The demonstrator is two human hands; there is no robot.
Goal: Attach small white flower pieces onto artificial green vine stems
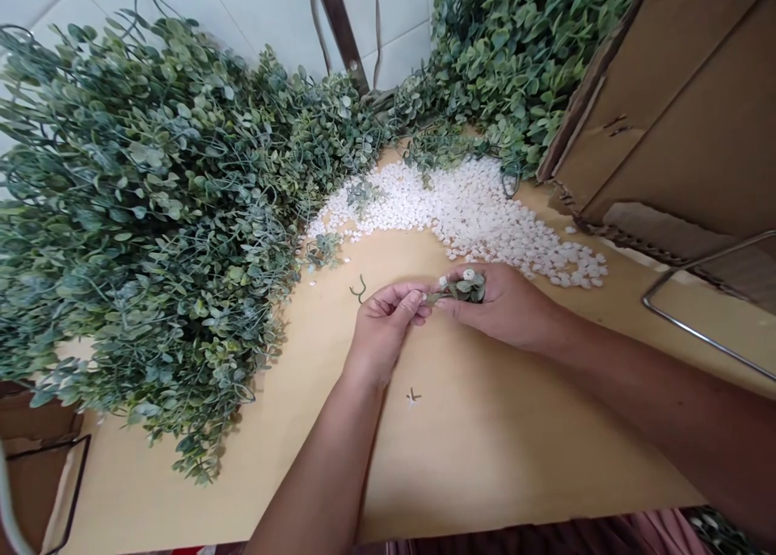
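Over the middle of the tan tabletop (461, 450), my two hands meet at a small artificial leaf sprig (466, 288) that carries tiny white flowers. My right hand (506, 304) is closed round the sprig, whose leaves show between thumb and fingers. Pinched together, the thumb and fingertips of my left hand (391, 317) hold a small white piece, apparently a flower, at the sprig's left end. Just beyond my hands spreads a heap of small white flower pieces (478, 212). A short green stem piece (359, 288) lies beside my left hand.
Bushy artificial greenery (170, 199) covers the left side, with more greenery (527, 62) at the back right. An open cardboard box (685, 103) stands on the right beside a bent metal wire frame (697, 329). One tiny stem scrap (413, 396) lies nearer me. White tiles (400, 22) form the back wall.
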